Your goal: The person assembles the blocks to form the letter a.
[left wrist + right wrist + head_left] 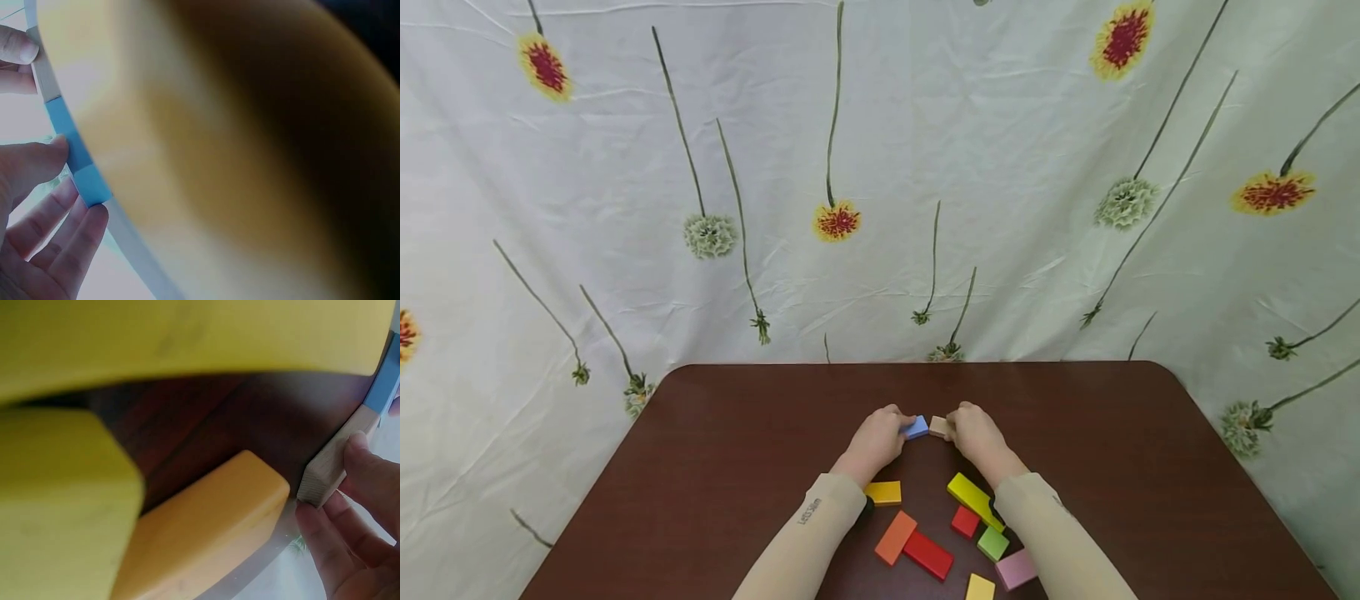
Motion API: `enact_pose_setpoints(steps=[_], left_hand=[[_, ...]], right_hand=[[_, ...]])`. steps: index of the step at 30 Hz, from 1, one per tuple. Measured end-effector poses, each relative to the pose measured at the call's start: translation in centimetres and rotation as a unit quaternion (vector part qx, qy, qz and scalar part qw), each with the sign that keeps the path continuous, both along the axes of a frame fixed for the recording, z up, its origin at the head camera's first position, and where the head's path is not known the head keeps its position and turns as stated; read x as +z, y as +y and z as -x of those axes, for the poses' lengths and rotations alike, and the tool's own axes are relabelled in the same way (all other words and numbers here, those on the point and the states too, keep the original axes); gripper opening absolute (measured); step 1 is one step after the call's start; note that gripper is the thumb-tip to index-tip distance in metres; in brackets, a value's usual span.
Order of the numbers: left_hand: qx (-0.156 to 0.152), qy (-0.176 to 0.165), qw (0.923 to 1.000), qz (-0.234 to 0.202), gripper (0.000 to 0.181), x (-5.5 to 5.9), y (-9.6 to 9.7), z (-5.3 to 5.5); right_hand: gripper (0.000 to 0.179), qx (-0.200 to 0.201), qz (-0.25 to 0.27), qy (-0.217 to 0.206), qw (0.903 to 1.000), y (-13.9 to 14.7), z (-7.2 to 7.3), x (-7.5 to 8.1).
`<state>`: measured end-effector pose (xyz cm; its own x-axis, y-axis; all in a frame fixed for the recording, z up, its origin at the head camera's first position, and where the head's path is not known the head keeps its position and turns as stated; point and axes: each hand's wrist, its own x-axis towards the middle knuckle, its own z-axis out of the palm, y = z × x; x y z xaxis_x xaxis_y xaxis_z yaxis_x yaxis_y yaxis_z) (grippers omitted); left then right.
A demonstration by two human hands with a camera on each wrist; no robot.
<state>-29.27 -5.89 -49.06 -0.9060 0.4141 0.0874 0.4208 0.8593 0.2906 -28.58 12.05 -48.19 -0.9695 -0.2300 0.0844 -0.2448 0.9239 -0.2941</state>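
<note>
Near the table's far side, my left hand (877, 437) pinches a blue wooden block (917, 427) between thumb and fingers. My right hand (977, 433) grips a plain wood-coloured block (937, 427) from its right side. The two blocks meet end to end, at a slight angle to each other in the head view. In the left wrist view, the thumb lies on the near face of the blue block (75, 150), with fingertips at its outer end. The right wrist view has the thumb against the plain block (331, 459) and fingers under its end.
Closer in on the brown table (737, 450) lie an orange-yellow block (884, 493), a long yellow block (973, 500), a small red block (966, 522), a green block (993, 543), an orange block (896, 537), a long red block (928, 556), a pink block (1017, 570) and a pale yellow block (980, 587).
</note>
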Motion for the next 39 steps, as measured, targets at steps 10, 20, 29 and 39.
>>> enact_pose_setpoints(steps=[10, 20, 29, 39], left_hand=[[0.01, -0.008, 0.9999, 0.0, 0.033, 0.13, 0.13, 0.01], [0.009, -0.008, 0.9999, 0.0, 0.033, 0.29, 0.11, -0.03], [0.006, -0.01, 0.9999, -0.007, 0.033, 0.39, 0.02, -0.07], [0.002, -0.009, 0.9999, -0.008, 0.032, 0.28, -0.06, -0.19]], right_hand=[[0.007, -0.001, 0.002, -0.015, 0.9999, 0.06, 0.42, 0.35], [0.012, -0.002, -0.003, -0.005, 1.0, -0.04, 0.69, 0.25], [0.022, -0.006, -0.001, -0.022, 0.9997, -0.16, 0.61, 0.4], [0.015, -0.003, 0.002, -0.02, 0.9998, -0.16, 0.55, 0.14]])
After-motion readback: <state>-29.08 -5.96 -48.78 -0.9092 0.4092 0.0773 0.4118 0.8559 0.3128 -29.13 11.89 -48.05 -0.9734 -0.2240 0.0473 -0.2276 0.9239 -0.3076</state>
